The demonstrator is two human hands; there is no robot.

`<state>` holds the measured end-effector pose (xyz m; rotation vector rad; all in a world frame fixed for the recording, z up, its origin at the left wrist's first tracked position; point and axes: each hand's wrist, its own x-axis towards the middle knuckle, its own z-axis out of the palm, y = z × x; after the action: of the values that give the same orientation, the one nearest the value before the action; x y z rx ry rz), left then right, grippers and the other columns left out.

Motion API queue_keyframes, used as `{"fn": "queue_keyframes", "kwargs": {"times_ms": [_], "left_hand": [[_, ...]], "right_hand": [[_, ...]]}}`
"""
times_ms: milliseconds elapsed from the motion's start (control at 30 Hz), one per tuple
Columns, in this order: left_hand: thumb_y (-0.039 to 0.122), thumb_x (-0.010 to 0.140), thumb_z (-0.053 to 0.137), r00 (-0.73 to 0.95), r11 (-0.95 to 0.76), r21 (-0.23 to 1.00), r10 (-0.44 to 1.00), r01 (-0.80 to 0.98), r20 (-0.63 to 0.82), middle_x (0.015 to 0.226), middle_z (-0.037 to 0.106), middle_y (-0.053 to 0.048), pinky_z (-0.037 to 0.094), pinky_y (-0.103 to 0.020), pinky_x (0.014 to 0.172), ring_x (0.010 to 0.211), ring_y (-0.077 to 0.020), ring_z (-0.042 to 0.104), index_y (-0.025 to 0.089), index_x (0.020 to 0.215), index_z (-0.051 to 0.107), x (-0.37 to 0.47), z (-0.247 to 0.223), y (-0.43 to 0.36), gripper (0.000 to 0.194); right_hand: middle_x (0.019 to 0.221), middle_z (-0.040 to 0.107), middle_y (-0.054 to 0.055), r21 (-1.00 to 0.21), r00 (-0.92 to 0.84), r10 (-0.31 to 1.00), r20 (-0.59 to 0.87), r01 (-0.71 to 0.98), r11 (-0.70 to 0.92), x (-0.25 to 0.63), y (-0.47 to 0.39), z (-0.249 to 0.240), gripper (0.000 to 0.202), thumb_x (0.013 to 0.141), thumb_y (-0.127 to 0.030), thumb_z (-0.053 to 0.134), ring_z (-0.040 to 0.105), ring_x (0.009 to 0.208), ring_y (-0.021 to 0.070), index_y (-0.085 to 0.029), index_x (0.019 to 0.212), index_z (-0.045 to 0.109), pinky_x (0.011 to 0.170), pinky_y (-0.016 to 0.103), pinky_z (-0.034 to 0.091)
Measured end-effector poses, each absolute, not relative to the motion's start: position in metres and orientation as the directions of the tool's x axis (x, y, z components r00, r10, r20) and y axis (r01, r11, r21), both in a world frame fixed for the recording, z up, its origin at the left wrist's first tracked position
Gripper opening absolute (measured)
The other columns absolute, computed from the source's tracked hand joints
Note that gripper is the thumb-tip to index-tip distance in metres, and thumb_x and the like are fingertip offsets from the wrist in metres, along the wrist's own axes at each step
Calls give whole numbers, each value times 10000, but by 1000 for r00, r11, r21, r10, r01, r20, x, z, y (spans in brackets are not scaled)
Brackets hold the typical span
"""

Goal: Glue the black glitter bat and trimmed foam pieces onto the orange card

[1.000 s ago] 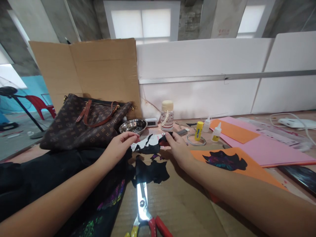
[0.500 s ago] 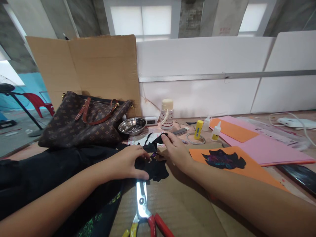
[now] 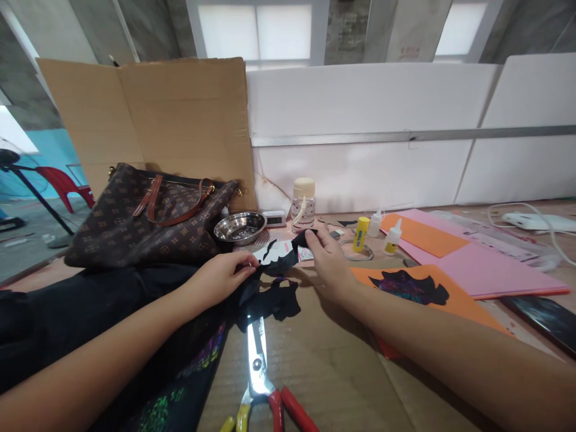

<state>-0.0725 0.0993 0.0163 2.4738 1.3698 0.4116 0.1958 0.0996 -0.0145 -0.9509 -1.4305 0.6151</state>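
Note:
A thin, jagged strip of black material [image 3: 282, 263] is stretched between my two hands above the cardboard. My right hand [image 3: 327, 259] pinches its upper right end. At its left end, the thumb and fingertips of my left hand [image 3: 225, 277] are pressed together on it. Another ragged black piece [image 3: 283, 301] lies just below, over the tips of the scissors [image 3: 257, 366], which have red and yellow handles. Black cloth [image 3: 180, 384] with green and purple patterns spreads under my left forearm. Beside my right forearm, a black cut-out [image 3: 409, 288] with shiny colours rests on orange paper [image 3: 468, 306].
A cardboard sheet [image 3: 342, 372] covers the work area. Behind stand a brown handbag [image 3: 180, 222], a metal bowl [image 3: 240, 228] and a bottle [image 3: 303, 204]. A glue stick [image 3: 360, 234], small glue bottles [image 3: 393, 239], pink paper [image 3: 486, 264] and a phone [image 3: 544, 324] lie rightward.
My left hand has moved up from beside the scissors to the strip's left end, and its fingers have closed. My right hand has lifted its end slightly, drawing the strip out.

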Motion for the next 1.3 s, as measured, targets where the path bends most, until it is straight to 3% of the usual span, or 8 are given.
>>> {"fn": "queue_keyframes", "kwargs": {"times_ms": [233, 367, 600, 700, 867, 1000, 1200, 1300], "left_hand": [[428, 1090, 734, 437, -494, 332, 868, 804, 234, 1316, 754, -91, 652, -494, 1009, 1147, -265, 752, 198, 1284, 734, -82, 9, 107, 301], [417, 1089, 732, 514, -604, 314, 793, 733, 326, 1396, 727, -107, 610, -553, 1094, 1251, -294, 720, 200, 1329, 720, -84, 9, 110, 323], [537, 1017, 807, 829, -834, 276, 533, 479, 171, 1295, 766, -88, 593, -548, 1092, 1212, -286, 722, 205, 1177, 779, -72, 18, 88, 370], [550, 1007, 812, 827, -833, 260, 537, 489, 165, 1277, 761, -88, 596, -549, 1074, 1198, -290, 721, 201, 1202, 770, -65, 14, 80, 402], [432, 1074, 747, 767, -789, 257, 609, 558, 204, 1184, 774, -67, 610, -510, 1055, 1137, -257, 735, 198, 1108, 760, -57, 7, 77, 237], [432, 1095, 721, 676, -719, 349, 690, 601, 259, 1178, 784, -66, 617, -498, 1050, 1116, -247, 747, 201, 1108, 763, -57, 11, 79, 235], [512, 1106, 687, 498, -553, 604, 821, 573, 279, 1083, 783, -43, 632, -481, 992, 1046, -253, 763, 172, 1085, 761, -58, 23, 78, 349], [532, 1101, 687, 423, -474, 720, 865, 506, 271, 1144, 781, -57, 638, -486, 992, 1078, -265, 763, 170, 1150, 757, -58, 23, 77, 372]], "right_hand": [[1139, 786, 68, -827, 93, 831, 549, 202, 524, 196, 103, -20, 335, 1130, -500, 682, 763, 1063, 258, -174, 1133, 757, 996, 487, 622], [1104, 786, 57, -825, 45, 843, 536, 237, 512, 195, 101, -25, 306, 1122, -472, 706, 766, 1040, 252, -172, 1093, 759, 981, 477, 630], [1149, 787, 67, -824, -21, 854, 519, 252, 507, 188, 97, -26, 297, 1125, -464, 702, 761, 1077, 260, -174, 1136, 762, 1010, 494, 619], [1098, 780, 55, -829, -42, 858, 511, 240, 506, 186, 97, -26, 304, 1124, -471, 700, 760, 1028, 249, -173, 1101, 754, 971, 470, 624], [966, 742, 24, -835, -73, 861, 503, 218, 506, 184, 92, -23, 299, 1093, -465, 706, 735, 953, 232, -192, 971, 692, 923, 431, 604], [1013, 744, 39, -830, -67, 854, 515, 210, 517, 183, 85, -19, 255, 1041, -487, 665, 718, 1016, 248, -238, 995, 631, 951, 408, 581], [1144, 821, 79, -785, -241, 817, 524, 235, 573, 179, 65, -6, 242, 964, -445, 768, 739, 1149, 293, -235, 1085, 756, 1079, 455, 545], [1238, 838, 100, -772, -326, 798, 507, 240, 588, 175, 57, -2, 328, 927, -413, 838, 758, 1195, 307, -227, 1189, 778, 1096, 463, 562]]}}
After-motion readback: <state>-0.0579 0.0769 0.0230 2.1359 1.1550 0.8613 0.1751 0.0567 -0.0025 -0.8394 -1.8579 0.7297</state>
